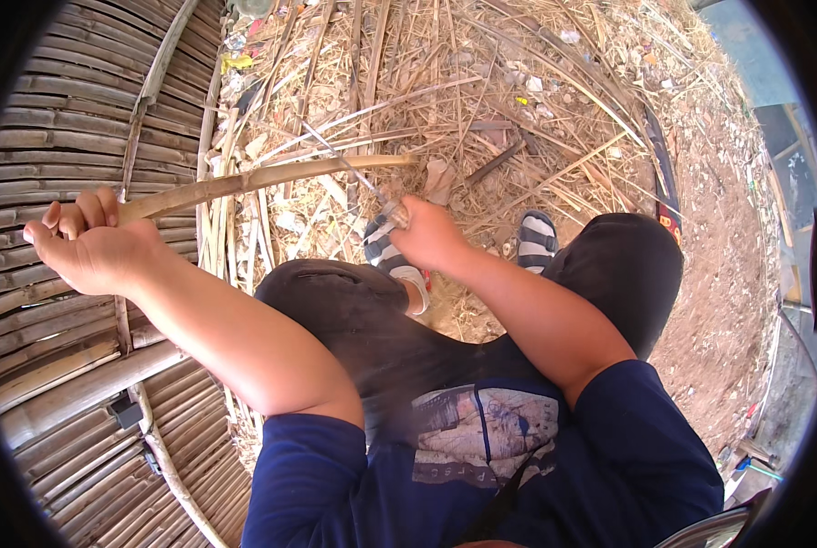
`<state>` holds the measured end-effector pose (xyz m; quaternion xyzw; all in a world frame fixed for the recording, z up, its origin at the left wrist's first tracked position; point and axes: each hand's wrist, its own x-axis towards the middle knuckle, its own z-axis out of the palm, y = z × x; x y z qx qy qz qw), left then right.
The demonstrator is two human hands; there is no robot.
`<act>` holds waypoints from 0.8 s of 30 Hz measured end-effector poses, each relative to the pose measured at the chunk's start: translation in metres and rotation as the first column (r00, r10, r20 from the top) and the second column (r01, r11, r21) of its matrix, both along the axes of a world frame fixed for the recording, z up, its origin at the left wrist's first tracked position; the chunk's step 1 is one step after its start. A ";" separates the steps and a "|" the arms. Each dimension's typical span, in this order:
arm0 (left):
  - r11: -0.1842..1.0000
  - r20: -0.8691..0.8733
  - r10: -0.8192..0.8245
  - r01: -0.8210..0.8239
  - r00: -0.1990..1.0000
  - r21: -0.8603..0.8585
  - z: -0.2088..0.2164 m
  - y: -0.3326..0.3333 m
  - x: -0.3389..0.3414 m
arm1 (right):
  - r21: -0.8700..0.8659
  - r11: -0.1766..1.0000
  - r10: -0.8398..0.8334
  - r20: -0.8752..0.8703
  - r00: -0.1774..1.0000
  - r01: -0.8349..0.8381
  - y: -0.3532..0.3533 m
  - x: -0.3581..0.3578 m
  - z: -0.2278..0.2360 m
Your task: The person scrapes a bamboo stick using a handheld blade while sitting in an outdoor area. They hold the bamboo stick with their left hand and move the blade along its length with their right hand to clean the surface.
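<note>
A long split bamboo strip (235, 183) runs from my left hand toward the right, its far end over the littered ground in front of my feet. My left hand (93, 237) holds the strip's left end, palm turned up and fingers partly curled. My right hand (425, 236) is closed around the handle of a knife (364, 179) with a long narrow blade. The blade points up and to the left and crosses the strip near its right part. From this view I cannot tell how deep the edge sits in the bamboo.
A wall of bamboo slats (70, 137) stands close on my left. Bamboo offcuts and shavings (408, 82) cover the ground ahead. My sandalled feet (537, 239) are below my bent knees. Bare dirt (714, 301) lies to the right.
</note>
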<state>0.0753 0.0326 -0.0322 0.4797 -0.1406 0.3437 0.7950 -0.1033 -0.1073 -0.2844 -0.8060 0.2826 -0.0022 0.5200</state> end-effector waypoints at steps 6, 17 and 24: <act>0.998 0.064 -0.063 0.061 0.996 0.035 0.004 -0.006 -0.013 | -0.128 0.973 0.221 0.272 0.937 -0.192 0.024 0.011 0.064; 1.000 -0.010 -0.009 0.009 1.000 -0.004 -0.004 0.008 0.008 | -0.039 0.999 -0.039 -0.030 0.999 0.037 0.001 0.002 -0.033; 0.998 0.074 -0.055 0.052 0.996 0.040 0.000 0.003 -0.005 | -0.135 0.971 0.226 0.235 0.945 -0.199 0.024 0.024 0.049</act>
